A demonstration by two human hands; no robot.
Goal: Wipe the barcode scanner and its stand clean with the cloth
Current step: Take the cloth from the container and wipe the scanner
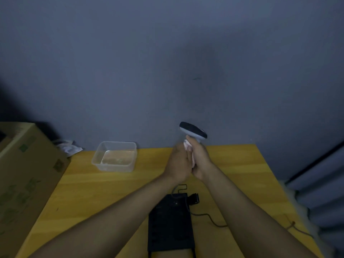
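I hold the barcode scanner (193, 130), grey with a black head, up above the yellow table (232, 170), its head pointing left and away. My right hand (201, 159) grips its handle from the right. A pink cloth (188, 146) is pressed between my two hands against the handle. My left hand (178, 163), slightly blurred, closes on the cloth from the left. The handle is hidden by my hands. A flat black stand (170, 220) lies on the table below my forearms, near the front edge.
A clear plastic tub (115, 157) holding some liquid stands at the back of the table, left of my hands. A large cardboard box (28, 174) borders the table's left side. A thin cable (210, 217) trails right from the stand. A wall stands close behind.
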